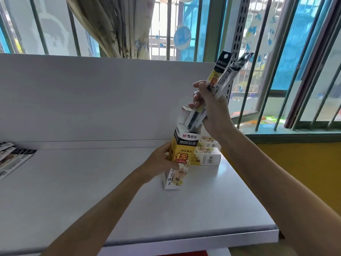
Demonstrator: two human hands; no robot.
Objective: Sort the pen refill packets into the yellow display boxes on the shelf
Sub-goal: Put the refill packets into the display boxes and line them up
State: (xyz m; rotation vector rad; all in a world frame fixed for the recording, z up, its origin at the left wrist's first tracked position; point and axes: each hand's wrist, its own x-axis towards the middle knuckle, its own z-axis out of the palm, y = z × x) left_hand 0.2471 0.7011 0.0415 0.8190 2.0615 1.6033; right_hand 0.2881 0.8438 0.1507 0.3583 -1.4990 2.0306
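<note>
My left hand [162, 161] grips a yellow display box [182, 150] that stands tilted on the white shelf [92, 182], its open top facing up. Above it, my right hand [212, 106] holds a bundle of pen refill packets [223, 72]; their upper ends stick up past my fingers and the lower ends [193, 121] dip into the box's open top. A second box [175, 179] lies flat under the held one. Two more yellow boxes [206, 156] lie stacked just behind it.
Several loose refill packets [13, 157] lie at the shelf's far left edge. A white back panel [92, 100] rises behind the shelf, with a slotted upright [238, 34] at its right end. The shelf's front edge [184, 239] and right corner are close.
</note>
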